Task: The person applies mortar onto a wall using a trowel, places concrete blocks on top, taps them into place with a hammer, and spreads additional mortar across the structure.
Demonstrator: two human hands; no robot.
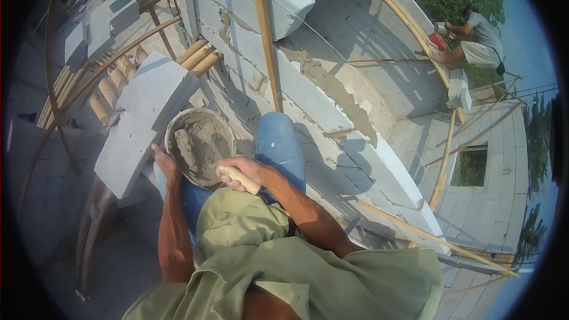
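A round bucket (232,142) filled with grey mortar (192,142) is in front of my lap. My left hand (168,163) grips the left side of its rim, beside a white block. My right hand (242,172) is closed around the pale wooden handle of a trowel (244,181) at the bucket's near right edge. The trowel's blade cannot be made out against the mortar. To the right, a strip of wet mortar (338,92) lies along the top of the block wall (314,98).
White blocks (157,92) sit on bamboo poles (201,59) at left. An upright wooden post (265,35) and a large block (290,3) stand ahead. Another person (483,38) crouches on the far wall at upper right. Bamboo poles (441,166) cross the right side.
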